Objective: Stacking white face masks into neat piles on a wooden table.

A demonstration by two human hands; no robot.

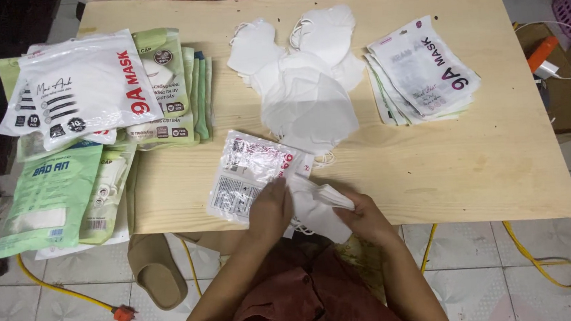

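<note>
I take the heap of loose white fabric face masks [303, 79] in the middle of the pale wooden counter [473, 167] as my landmark. Left of that heap lies a stack of filled pouches, white and green [94, 100], which I judge to be the finished packs. Right of the heap sits a fanned stack of flat, empty white printed pouches [423, 70], waiting to be filled. So, by my reckoning, a good share is done, but the heap and the empty stack show plenty left.

Just below the heap, at the counter's near edge, lies the clear-and-white printed plastic pouch [249, 173] I am working on. My left hand [270, 212] rests on its lower right corner, fingers curled down, pressing it to the counter. My right hand [368, 216] is closed in a pinch around a small bundle of folded white masks [319, 208], held between my two hands and touching the pouch's edge. I cannot tell whether the bundle has entered the pouch mouth yet.
</note>
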